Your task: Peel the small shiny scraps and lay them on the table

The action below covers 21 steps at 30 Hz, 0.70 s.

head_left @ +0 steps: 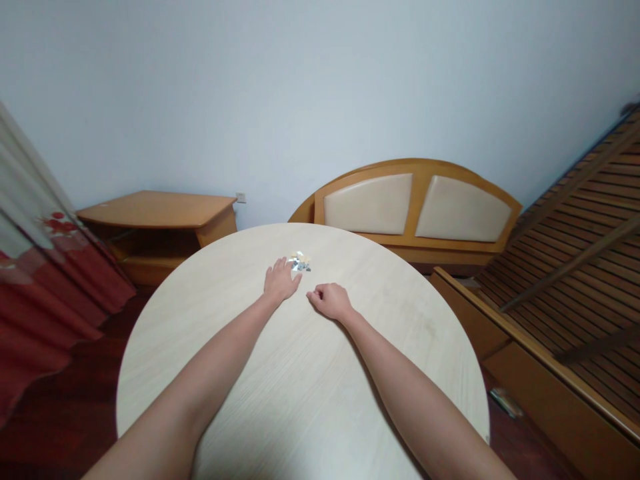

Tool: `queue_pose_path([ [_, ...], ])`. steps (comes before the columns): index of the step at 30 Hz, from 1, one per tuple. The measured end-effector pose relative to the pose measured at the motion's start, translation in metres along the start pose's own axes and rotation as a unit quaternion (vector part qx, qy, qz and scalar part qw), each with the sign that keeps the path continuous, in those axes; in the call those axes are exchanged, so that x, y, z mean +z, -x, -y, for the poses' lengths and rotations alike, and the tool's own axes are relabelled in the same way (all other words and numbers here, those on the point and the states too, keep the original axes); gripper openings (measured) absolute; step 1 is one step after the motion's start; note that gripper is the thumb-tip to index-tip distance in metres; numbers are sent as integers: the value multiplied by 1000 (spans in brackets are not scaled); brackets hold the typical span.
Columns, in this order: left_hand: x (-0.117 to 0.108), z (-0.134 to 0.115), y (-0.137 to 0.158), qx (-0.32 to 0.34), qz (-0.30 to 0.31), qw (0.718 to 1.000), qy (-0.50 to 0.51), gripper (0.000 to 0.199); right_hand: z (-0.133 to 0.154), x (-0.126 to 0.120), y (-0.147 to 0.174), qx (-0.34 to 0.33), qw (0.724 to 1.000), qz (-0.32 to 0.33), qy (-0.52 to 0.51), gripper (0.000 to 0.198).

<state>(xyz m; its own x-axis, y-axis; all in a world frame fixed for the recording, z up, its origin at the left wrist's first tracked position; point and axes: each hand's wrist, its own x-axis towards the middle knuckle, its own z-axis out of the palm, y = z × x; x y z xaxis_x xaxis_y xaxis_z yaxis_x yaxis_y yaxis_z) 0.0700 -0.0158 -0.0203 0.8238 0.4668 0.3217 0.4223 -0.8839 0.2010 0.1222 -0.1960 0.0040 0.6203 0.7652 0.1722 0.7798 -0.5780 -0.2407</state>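
A small heap of shiny, flat pieces (pixel 301 262), silvery and pale yellow, lies toward the far side of the round table (pixel 300 373); they are too small to name. My left hand (pixel 281 280) rests palm down just left of the heap, fingers spread, with the fingertips beside its edge. Nearer to me and to the right, my right hand (pixel 331 301) is on the tabletop with its fingers curled in. Whatever those fingers may hold is hidden.
Beyond the table stand a wooden cabinet (pixel 160 208) on the left and a headboard (pixel 414 230) with cream panels. A slatted bed base (pixel 575 267) leans at the right above a wooden bed frame (pixel 530 373). A red and white curtain (pixel 45 293) hangs at the left.
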Motion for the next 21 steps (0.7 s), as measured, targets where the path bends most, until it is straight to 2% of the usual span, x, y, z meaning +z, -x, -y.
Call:
queue_pose_path([
  [7,-10,2,11,7,7,1000,-6,46,-2,2,-1,-7,1000,-4,-11,39],
  [11,-11,7,15,18,18,1000,-12,54,1,1,1,1,1000,-4,3,39],
  [16,-4,11,10,17,60,998,-15,64,3,-1,3,2,1000,-11,6,38],
  [21,-2,14,11,23,49,998,-12,64,2,1,2,3,1000,-15,1,38],
])
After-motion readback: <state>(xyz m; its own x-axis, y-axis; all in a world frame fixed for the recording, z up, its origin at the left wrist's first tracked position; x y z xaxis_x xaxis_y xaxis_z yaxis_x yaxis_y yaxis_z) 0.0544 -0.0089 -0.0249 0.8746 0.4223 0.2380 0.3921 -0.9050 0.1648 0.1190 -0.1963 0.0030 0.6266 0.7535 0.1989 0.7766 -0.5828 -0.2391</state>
